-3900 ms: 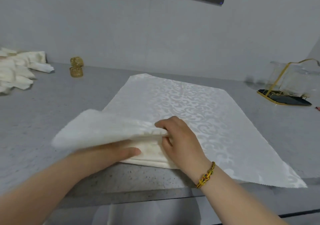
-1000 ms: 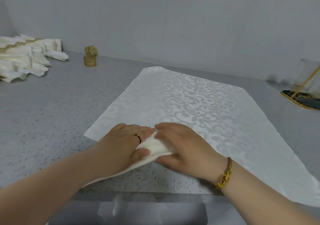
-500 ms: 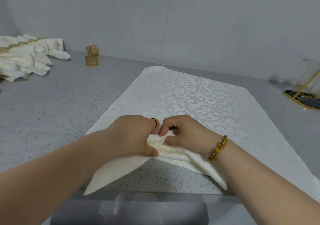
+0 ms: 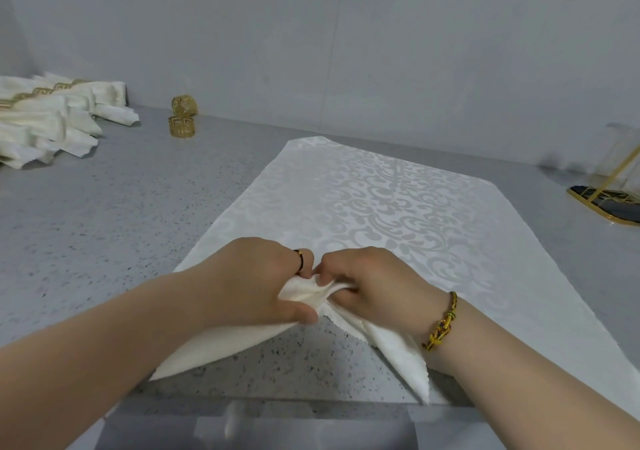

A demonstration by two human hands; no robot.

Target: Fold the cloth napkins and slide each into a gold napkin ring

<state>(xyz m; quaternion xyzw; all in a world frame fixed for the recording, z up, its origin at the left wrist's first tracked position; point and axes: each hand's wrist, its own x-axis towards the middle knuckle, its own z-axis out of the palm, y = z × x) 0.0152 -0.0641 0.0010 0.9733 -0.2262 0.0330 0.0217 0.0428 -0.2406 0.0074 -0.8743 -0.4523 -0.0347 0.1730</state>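
A folded cream napkin (image 4: pixel 221 345) is bent at its middle into a V, its two ends pointing toward the counter's near edge. My left hand (image 4: pixel 256 280) and my right hand (image 4: pixel 374 283) both pinch it at the bend, knuckles nearly touching. They work over the near end of a white damask cloth (image 4: pixel 381 200) spread flat on the counter. Two gold napkin rings (image 4: pixel 181 125) stand at the far left by the wall, one behind the other.
A pile of folded napkins with gold rings (image 4: pixel 52 117) lies at the far left. A clear holder with a gold frame on a dark base (image 4: pixel 609 203) stands at the right edge. The grey speckled counter (image 4: pixel 104 214) ends just below my wrists.
The napkin, flat under my hands a second ago, is now gathered at its middle and lifted, so its ends hang down in a V. My hands have closed together.
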